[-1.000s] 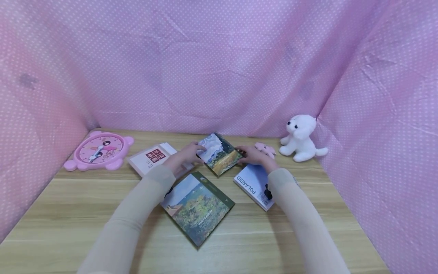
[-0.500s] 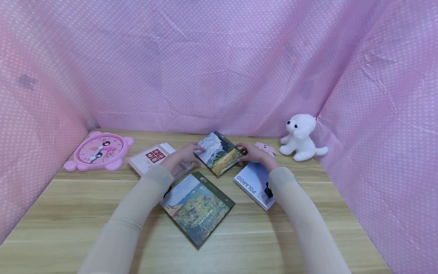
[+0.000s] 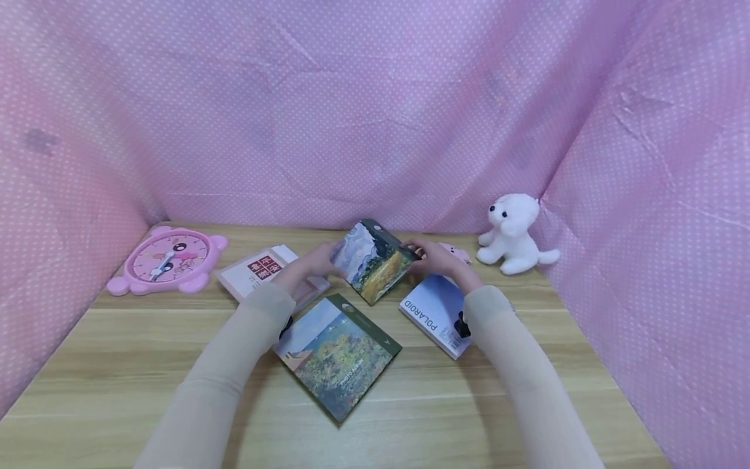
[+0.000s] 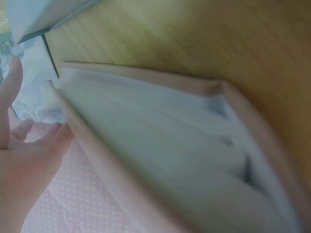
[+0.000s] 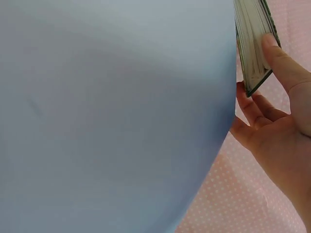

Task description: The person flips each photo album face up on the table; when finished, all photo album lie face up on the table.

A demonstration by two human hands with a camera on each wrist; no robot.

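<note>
My right hand (image 3: 438, 258) pinches the book (image 3: 372, 262). My left hand (image 3: 310, 262) is at its opposite side; I can't tell its grip.

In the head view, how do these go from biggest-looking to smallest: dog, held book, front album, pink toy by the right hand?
1. Front album
2. Held book and dog: too alike to rank
3. Pink toy, partly hidden

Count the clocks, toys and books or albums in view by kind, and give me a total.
Clock: 1
Toys: 2 (white dog, partly hidden pink toy)
Books or albums: 4 (held album, photo album, POLAROID one, pale one)
Total: 7
</note>
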